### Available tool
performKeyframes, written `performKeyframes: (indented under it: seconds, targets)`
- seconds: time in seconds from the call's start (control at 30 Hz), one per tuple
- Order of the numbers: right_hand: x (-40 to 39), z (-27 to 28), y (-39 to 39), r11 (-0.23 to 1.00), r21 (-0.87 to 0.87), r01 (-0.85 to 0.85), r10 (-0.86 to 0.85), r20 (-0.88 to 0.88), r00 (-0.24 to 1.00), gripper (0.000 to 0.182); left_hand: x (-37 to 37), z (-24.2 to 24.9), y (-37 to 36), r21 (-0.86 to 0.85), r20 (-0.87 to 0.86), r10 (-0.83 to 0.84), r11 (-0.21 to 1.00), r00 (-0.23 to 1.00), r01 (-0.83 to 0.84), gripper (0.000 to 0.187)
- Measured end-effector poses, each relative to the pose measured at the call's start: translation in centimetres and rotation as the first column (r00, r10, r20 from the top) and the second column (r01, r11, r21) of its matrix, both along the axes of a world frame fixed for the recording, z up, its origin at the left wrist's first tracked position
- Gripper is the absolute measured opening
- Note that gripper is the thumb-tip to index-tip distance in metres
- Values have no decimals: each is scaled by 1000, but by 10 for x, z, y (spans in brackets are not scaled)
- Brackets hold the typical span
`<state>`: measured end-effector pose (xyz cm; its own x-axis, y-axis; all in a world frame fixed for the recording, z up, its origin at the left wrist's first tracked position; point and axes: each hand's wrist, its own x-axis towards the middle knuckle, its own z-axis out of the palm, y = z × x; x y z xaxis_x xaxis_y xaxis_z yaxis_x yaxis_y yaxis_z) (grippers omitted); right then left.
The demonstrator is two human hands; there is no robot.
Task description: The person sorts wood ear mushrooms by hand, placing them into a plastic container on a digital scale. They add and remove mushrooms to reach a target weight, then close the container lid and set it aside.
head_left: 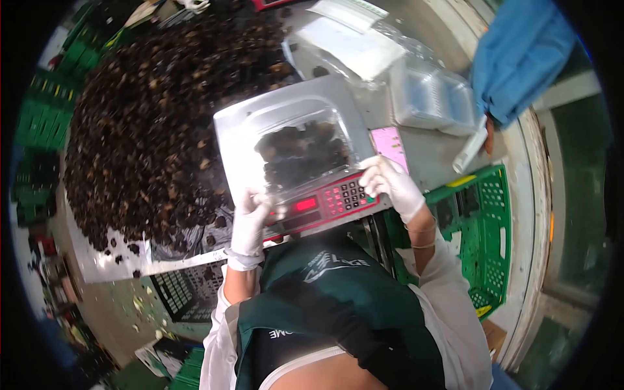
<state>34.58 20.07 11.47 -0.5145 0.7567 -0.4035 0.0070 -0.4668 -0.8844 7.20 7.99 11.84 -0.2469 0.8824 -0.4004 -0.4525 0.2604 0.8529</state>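
A clear plastic tray (300,182) holding dark, wrinkled pieces that look like black fungus (305,153) sits on the metal pan of a digital scale (242,130). My left hand (252,218), in a white glove, is closed at the tray's near left corner. My right hand (393,185), gloved as well, pinches the near right corner. Between my hands is the scale's red panel with a lit display (304,204) and a keypad (344,195). Glare hides part of the pan and tray on the left.
A large heap of dark fungus (162,130) covers the left of the table. Stacked clear trays (429,97), plastic film, a pink paper (389,146) and a blue cloth (520,58) lie or hang right. Green crates (484,240) stand lower right; a dark crate (185,292) lies lower left.
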Motion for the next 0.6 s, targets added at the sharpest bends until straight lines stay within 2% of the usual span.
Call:
performKeyframes:
  seconds: [0.03,0.1,0.17,0.27,0.33,0.37,0.43,0.47,0.53,0.6]
  targets:
    - [1,1,-1,1000,1,26,-26,-26,999,39,0,-3,1,-14,61,-18,1000,998,19,16]
    - [-1,3,-4,999,6,47,-47,-50,998,36,2,1,1,-29,46,-11,1000,999,12,17]
    - [-3,7,-7,993,88,82,-81,-13,997,38,1,-1,1,-9,31,-3,1000,1000,3,17]
    - [-2,5,-12,988,84,131,-129,-28,991,36,-1,-9,0,-6,83,4,1000,997,-3,16]
    - [2,-3,-16,986,74,150,-148,-39,988,35,-6,-19,-1,141,125,-71,989,990,53,17]
    - [4,-5,-18,983,67,172,-168,-53,984,34,-6,-19,-1,140,126,-71,989,990,53,17]
    - [5,-4,-26,980,62,187,-185,-40,982,33,-4,-6,-1,-18,47,-122,992,991,123,25]
    - [6,-4,-30,978,57,203,-202,-28,979,32,-7,3,-2,-18,47,-123,992,991,124,25]
    - [11,-1,-34,969,71,235,-237,18,971,32,-21,24,-7,-47,-217,-6,999,976,-4,37]
    - [17,2,-35,962,73,262,-266,63,962,32,-48,45,-17,29,-344,163,986,925,-163,42]
